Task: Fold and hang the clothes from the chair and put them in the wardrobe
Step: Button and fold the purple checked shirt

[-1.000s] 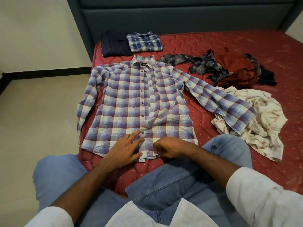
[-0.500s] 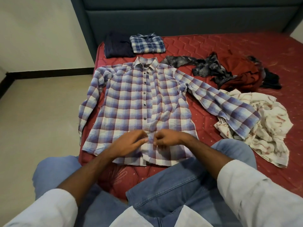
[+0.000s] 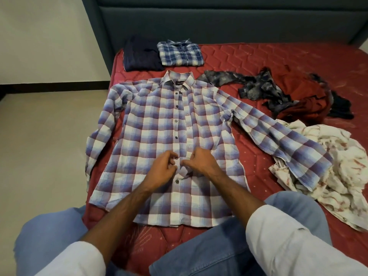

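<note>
- Lying face-up and flat on the red mattress [image 3: 258, 56], the plaid shirt [image 3: 151, 124] spreads its sleeves wide; it looks light, soft and limp.
- The left hand [image 3: 162, 170] and right hand [image 3: 201, 163] pinch the placket at a lower button, fingers curled on cloth.
- For folding, shoulders and hem probably give the best hold; thin fabric wrinkles easily.

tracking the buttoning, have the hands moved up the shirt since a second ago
Yes. Both hands have moved from near the hem up the shirt toward its collar.
</note>
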{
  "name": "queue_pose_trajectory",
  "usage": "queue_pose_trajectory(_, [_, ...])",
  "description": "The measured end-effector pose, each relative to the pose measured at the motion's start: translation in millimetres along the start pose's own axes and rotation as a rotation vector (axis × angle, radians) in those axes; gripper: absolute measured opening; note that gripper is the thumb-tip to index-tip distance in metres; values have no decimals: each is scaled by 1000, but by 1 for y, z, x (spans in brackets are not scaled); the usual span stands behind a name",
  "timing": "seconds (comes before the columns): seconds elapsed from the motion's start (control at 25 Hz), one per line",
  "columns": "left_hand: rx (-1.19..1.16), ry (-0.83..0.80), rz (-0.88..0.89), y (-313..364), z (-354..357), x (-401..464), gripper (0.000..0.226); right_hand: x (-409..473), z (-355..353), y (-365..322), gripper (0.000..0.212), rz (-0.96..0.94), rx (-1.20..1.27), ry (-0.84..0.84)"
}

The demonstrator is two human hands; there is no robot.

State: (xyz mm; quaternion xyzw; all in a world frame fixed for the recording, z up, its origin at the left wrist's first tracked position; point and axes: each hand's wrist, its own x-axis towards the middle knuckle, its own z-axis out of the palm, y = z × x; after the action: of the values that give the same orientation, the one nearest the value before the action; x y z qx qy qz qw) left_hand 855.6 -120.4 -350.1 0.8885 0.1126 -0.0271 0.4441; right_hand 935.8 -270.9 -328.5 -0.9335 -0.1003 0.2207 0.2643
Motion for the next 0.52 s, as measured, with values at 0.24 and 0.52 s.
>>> queue_pose_trajectory(0.24, [59, 110, 2, -9, 3, 15, 11, 0, 7, -17, 25, -12, -286, -13])
queue_pose_trajectory(0.52, [-174, 131, -212, 4, 2, 18, 3, 3, -4, -11, 17, -32, 216, 31])
